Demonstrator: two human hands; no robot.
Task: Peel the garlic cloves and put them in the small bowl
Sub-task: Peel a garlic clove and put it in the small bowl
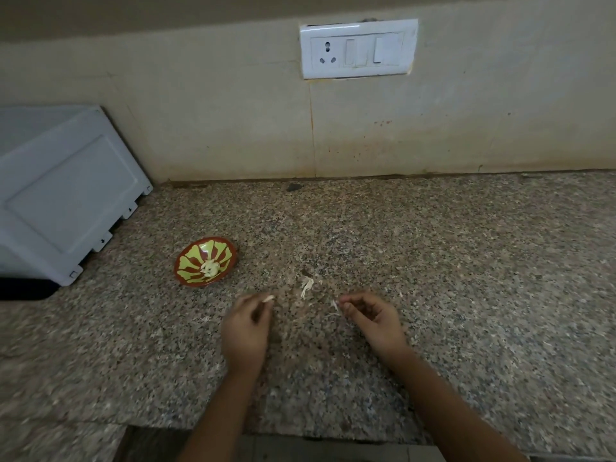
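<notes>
A small red bowl with a yellow-green pattern [190,261] stands on the speckled granite counter [433,261], left of centre, with peeled garlic cloves [210,268] in its middle. My left hand [246,328] pinches a pale garlic clove [268,298] at its fingertips, to the right of the bowl and nearer to me. My right hand [373,320] is curled, and a thin strip of garlic skin [335,306] hangs at its fingertips. A little heap of garlic skins [306,285] lies on the counter between and beyond the two hands.
A white appliance [63,195] stands at the left against the tiled wall. A switch and socket plate [358,48] is on the wall above. The counter's front edge [300,431] runs under my forearms.
</notes>
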